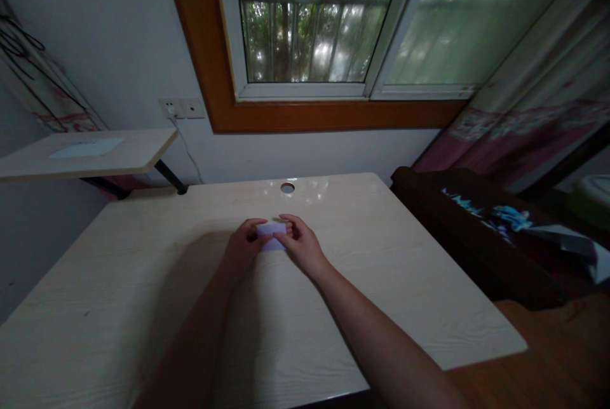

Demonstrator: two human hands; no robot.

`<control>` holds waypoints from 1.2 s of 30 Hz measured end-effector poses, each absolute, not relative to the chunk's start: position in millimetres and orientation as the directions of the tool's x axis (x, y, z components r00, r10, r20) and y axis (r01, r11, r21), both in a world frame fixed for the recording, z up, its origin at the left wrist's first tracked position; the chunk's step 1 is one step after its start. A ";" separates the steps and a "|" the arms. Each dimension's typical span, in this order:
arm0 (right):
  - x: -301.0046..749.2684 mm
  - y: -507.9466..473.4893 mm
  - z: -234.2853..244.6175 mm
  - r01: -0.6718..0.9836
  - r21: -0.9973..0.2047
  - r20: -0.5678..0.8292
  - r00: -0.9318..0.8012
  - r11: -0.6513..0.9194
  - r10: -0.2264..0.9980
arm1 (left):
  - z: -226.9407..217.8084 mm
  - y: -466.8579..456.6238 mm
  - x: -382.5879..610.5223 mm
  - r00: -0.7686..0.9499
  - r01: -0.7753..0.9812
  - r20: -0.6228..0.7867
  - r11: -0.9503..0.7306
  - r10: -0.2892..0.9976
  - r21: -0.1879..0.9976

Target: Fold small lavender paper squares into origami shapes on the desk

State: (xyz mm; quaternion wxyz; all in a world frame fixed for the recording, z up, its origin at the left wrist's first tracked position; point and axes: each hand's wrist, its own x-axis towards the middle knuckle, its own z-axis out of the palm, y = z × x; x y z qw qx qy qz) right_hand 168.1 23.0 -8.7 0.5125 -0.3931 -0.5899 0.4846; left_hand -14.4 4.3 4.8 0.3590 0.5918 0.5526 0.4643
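A small lavender piece of paper (271, 245) lies between my two hands, over the middle of the pale wooden desk (343, 307). My left hand (244, 245) grips its left side, thumb on the near face and fingers curled over the top. From the right, my right hand (304, 242) pinches the paper with its thumb, the index finger reaching out above. The thumb tips almost meet at the paper's middle. A line runs across the sheet there; whether it is a fold I cannot tell.
Behind the paper is a round cable hole (287, 188) in the desk. A raised shelf (138, 148) on black legs stands at the left, with a pale sheet (86, 148) on it. Past the right edge sits a dark brown piece of furniture (457, 231). A window (314, 21) is ahead.
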 end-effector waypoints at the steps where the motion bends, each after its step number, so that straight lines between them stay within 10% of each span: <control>1: 168.4 22.0 -7.6 0.007 -0.975 0.216 -0.169 0.220 0.962 | 4.1 3.5 -13.5 -0.018 0.338 0.145 -0.131 0.989 0.932; 21: 172.5 25.3 -8.0 -0.010 -0.967 0.254 0.031 0.254 0.967 | 2.2 1.3 -14.0 -0.077 0.230 0.107 -0.087 0.991 0.969; 36: 173.3 21.9 -4.8 0.099 -0.971 0.205 -0.132 0.218 0.970 | 9.3 2.4 -18.2 -0.142 0.265 0.121 -0.080 0.982 0.961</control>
